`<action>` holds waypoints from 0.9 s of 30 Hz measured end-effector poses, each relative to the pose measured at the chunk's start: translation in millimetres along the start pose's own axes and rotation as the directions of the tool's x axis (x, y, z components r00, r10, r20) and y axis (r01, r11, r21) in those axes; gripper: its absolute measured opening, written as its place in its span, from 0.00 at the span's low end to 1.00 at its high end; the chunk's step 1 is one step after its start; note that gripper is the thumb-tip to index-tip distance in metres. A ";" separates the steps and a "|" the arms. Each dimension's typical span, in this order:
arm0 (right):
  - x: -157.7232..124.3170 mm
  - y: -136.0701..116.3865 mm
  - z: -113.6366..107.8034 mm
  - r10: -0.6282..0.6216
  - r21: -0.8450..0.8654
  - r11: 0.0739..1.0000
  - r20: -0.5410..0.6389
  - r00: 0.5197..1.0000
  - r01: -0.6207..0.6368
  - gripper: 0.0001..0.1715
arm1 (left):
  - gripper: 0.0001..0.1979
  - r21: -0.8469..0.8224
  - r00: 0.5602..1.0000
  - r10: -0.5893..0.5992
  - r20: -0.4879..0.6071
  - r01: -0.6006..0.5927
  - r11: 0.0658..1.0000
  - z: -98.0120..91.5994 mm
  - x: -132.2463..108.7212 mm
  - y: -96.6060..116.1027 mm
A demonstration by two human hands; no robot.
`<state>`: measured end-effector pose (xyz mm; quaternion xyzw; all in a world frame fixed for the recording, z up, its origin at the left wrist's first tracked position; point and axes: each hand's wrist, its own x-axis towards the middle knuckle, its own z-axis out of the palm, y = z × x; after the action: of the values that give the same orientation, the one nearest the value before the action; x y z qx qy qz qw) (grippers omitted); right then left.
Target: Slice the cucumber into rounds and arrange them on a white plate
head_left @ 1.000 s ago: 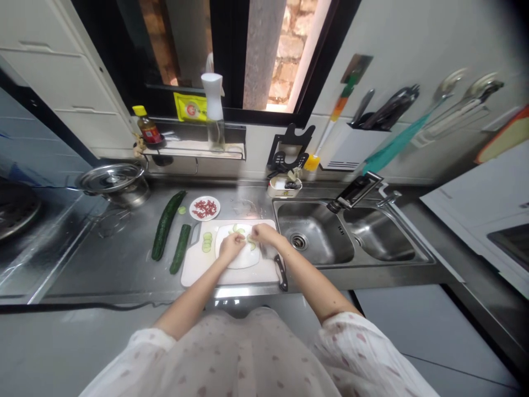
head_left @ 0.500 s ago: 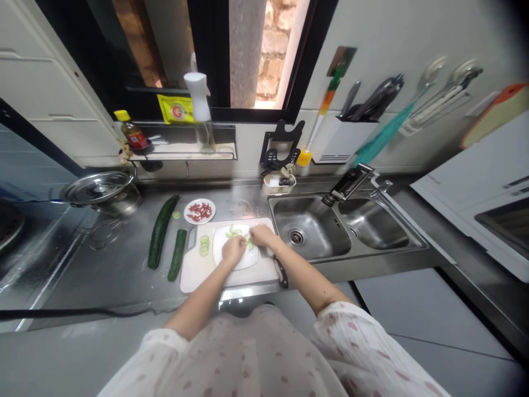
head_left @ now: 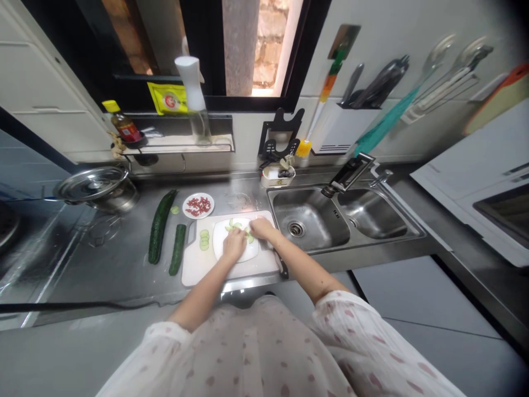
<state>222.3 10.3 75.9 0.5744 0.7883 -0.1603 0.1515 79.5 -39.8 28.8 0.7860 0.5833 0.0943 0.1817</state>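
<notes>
A white square plate rests on a white cutting board. Pale green cucumber slices lie along the far side of the plate. Over its middle, my left hand is closed, its fingertips down among the slices and partly hidden. My right hand pinches at the plate's right side, with a cucumber slice at its fingertips. To the left of the plate, a short row of overlapping slices lies on the board. A knife with a black handle sits at the board's right edge, partly behind my right forearm.
Left of the board lie a long cucumber and a cut cucumber piece. A small plate of chopped red bits stands behind. The double sink is at right; a lidded pot stands far left.
My left hand has shifted slightly up and toward the slices at the plate's far side. My right hand stays near the plate's right edge. The whole view has tilted a little.
</notes>
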 end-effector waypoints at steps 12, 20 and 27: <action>-7.1 21.5 4.8 0.112 0.133 0.986 -0.046 0.993 -0.105 0.15 | 0.17 0.084 0.988 0.124 0.095 -0.132 0.988 -2.7 -2.2 -1.5; -13.9 22.5 17.4 0.139 0.185 0.974 -0.015 0.990 -0.134 0.16 | 0.17 0.051 0.993 0.093 0.078 -0.098 0.994 0.6 -3.2 -1.3; -14.1 22.4 18.6 0.145 0.197 0.971 -0.024 0.989 -0.137 0.19 | 0.18 0.056 0.991 0.086 0.100 -0.092 0.994 -0.7 -4.9 -1.0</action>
<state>248.8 -3.3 63.3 0.6440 0.7287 -0.2145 0.0906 76.9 -44.1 29.4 0.8200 0.5409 0.0459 0.1816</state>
